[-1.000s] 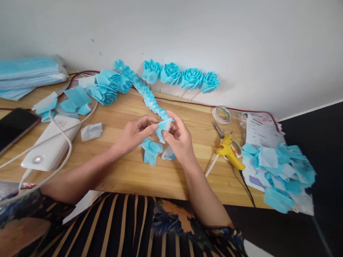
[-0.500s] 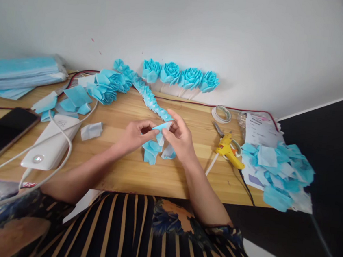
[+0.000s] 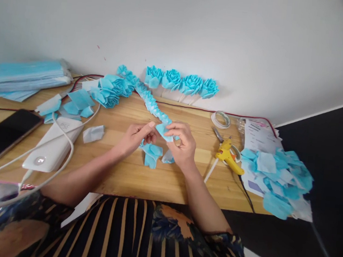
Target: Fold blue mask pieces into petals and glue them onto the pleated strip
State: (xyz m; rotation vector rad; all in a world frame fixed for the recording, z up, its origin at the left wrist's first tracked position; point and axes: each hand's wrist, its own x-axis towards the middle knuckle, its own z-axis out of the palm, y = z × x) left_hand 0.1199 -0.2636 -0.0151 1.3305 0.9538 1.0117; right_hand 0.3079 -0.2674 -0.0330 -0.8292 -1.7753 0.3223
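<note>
A small light-blue fabric petal [image 3: 164, 132] is pinched in my right hand [image 3: 184, 143], fingers bent over its right side. Close to the petal's left corner, my left hand [image 3: 137, 138] has its fingers curled in and the thumb against them. Whether anything is between those fingers is hidden. Below the hands lie blue fabric pieces [image 3: 152, 155] and a paler scrap [image 3: 168, 157] on the wooden table [image 3: 117, 180]. Just beyond my hands, a long row of overlapping folded blue pieces [image 3: 149, 101] runs back toward the wall.
Several blue fabric roses [image 3: 191, 83] line the wall; more roses [image 3: 110, 89] lie left. A yellow glue gun [image 3: 228, 155], scissors [image 3: 217, 134] and tape roll [image 3: 220, 119] sit right, beside a petal pile [image 3: 283, 173]. A white power bank [image 3: 51, 144], phone [image 3: 5, 137] and mask stack [image 3: 24, 74] occupy the left.
Both hands pinched the petal before; now my right hand has it, turned flatter, and the left fingers have drawn slightly away. The camera view has tipped a little upward.
</note>
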